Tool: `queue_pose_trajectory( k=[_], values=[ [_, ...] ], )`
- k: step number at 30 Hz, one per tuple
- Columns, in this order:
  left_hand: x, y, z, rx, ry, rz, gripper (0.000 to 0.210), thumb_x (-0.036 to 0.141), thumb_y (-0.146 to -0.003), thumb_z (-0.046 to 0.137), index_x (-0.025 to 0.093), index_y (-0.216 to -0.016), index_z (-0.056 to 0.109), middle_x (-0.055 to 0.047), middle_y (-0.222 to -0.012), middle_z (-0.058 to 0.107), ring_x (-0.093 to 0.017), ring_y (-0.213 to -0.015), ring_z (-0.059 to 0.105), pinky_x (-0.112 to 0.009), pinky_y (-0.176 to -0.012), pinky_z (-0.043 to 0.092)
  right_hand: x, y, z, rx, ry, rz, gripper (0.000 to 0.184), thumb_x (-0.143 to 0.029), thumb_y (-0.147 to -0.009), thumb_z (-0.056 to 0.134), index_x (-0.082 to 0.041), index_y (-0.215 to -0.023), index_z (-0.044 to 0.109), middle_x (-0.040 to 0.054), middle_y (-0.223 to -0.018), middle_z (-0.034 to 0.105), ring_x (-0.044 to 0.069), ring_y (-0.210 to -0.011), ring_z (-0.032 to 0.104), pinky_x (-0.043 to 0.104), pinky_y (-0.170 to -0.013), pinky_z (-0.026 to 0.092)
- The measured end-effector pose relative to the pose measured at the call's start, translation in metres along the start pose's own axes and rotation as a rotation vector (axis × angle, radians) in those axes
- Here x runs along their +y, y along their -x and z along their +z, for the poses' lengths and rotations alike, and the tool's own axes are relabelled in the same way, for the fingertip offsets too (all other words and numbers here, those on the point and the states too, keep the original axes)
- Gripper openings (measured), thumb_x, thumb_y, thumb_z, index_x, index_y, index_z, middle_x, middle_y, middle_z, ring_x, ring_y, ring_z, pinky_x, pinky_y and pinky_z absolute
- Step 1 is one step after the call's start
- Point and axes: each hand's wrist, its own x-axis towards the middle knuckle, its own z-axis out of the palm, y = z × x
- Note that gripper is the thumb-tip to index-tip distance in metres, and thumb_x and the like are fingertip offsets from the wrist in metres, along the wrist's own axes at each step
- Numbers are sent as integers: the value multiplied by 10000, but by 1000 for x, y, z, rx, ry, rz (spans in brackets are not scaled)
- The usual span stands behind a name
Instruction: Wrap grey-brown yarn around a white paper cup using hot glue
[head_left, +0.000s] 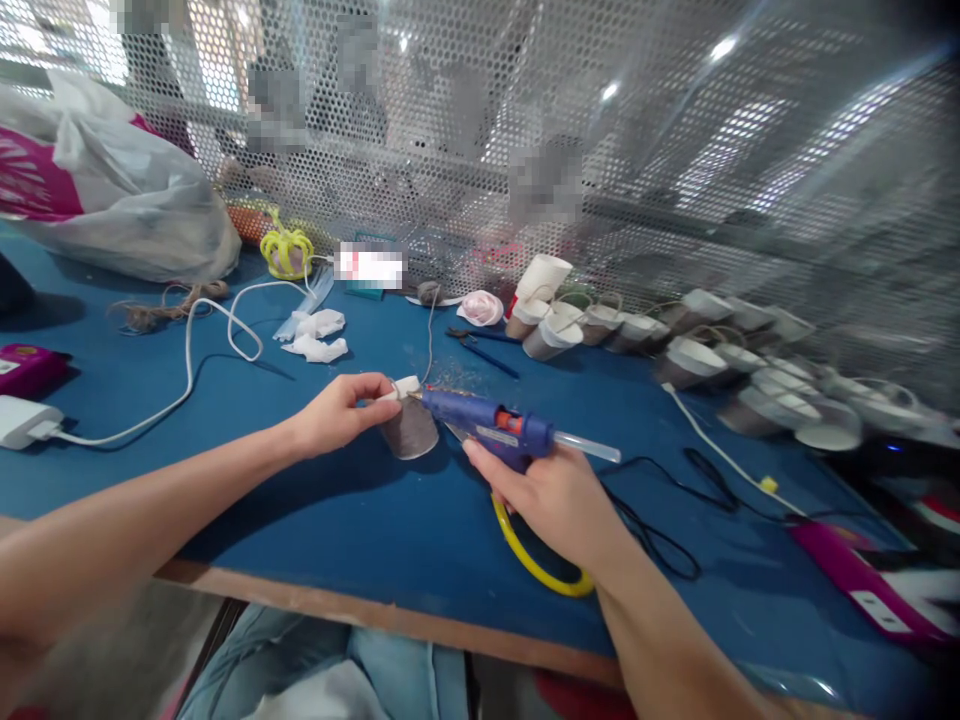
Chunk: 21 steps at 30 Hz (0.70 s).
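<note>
My left hand (pixel 351 412) is closed on the white rim of a small grey-brown cup (pixel 411 430), tilted above the table. My right hand (pixel 559 495) grips a blue glue gun (pixel 487 415), and a clear glue stick (pixel 589 446) sticks out of its back. The gun's nozzle meets the cup's rim beside my left fingertips; whether it touches is too small to tell. A strand of grey twine (pixel 430 345) runs from the cup back to a small ball (pixel 429 292). Yellow-handled scissors (pixel 536 560) show below my right hand, partly hidden by it.
Many similar cups (pixel 765 395) stand at the back right. Dark-handled pliers (pixel 487 355), a pink fabric rose (pixel 481 307) and crumpled white tissue (pixel 319 335) lie behind my hands. A white cable (pixel 191 370) crosses the left; a black cord (pixel 660 540) lies right. A perforated metal screen (pixel 450 130) closes the back.
</note>
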Motion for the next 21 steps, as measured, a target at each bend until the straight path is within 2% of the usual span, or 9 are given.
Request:
queue_pose_trajectory(
  k=[4,8,15,21],
  values=[
    [-1,0,0,-7,29,2,209,315,-765,513,125,-685,478,7,-668,508,-89,-641,443,-226,-638,362,2,0,3,-16,54,-39,277,-419,-785,439,-223,-637,568,33,-549,608,214,-588,594,341,-613,464],
    [0,0,1,-8,38,2,207,313,-761,518,125,-684,476,13,-655,503,-84,-624,440,-220,-621,359,1,-1,4,19,60,-66,285,-419,-791,428,-217,-648,569,47,-628,630,210,-620,593,332,-612,462],
    [1,0,1,-4,14,2,206,317,-749,527,129,-677,481,16,-646,510,-83,-613,442,-218,-611,359,-9,-2,-3,15,67,-168,258,-337,-799,414,-219,-739,635,48,-608,613,194,-596,566,318,-596,447],
    [1,0,0,-2,-12,-2,197,305,-751,521,127,-678,477,17,-641,496,-78,-603,418,-212,-597,346,-11,-2,-3,30,72,-123,263,-350,-789,427,-207,-747,644,56,-583,595,204,-593,567,325,-580,443]
  ],
)
